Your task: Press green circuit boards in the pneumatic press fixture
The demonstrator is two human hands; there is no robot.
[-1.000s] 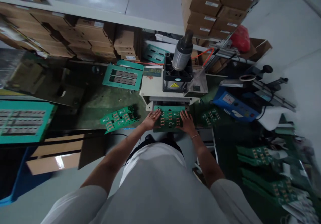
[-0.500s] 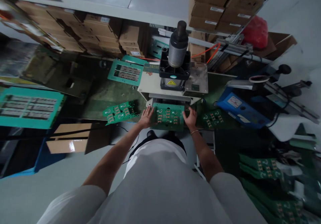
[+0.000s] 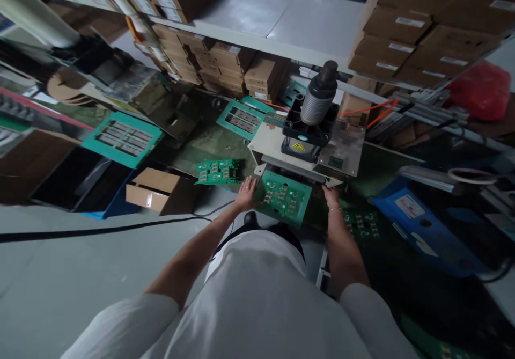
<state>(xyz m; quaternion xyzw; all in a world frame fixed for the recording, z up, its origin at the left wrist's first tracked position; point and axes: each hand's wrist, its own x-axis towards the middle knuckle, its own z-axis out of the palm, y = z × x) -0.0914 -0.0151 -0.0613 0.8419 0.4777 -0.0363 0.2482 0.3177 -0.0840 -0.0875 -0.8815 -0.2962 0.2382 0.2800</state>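
Observation:
A green circuit board panel (image 3: 284, 195) with copper-coloured patterns lies at the front of a bench press (image 3: 309, 133), partly below its opening. My left hand (image 3: 246, 192) rests at the panel's left edge, fingers stretched out and open. Apart from the panel, my right hand (image 3: 331, 196) is by the press's right front corner. Its fingers are dark and partly hidden, so I cannot tell if they are closed. Left of my left hand lies a stack of similar boards (image 3: 217, 171). More boards (image 3: 360, 224) lie beside my right forearm.
Teal frames with slots (image 3: 124, 139) lie at the left, with another frame (image 3: 243, 118) beside the press. A blue machine (image 3: 422, 219) stands at the right. An opened cardboard box (image 3: 155, 187) is below the bench edge. Stacked cartons (image 3: 402, 31) fill the shelf behind.
My right hand has left the panel's right edge and moved to the press's right front corner. My left hand stays at the panel's left edge. The view has turned.

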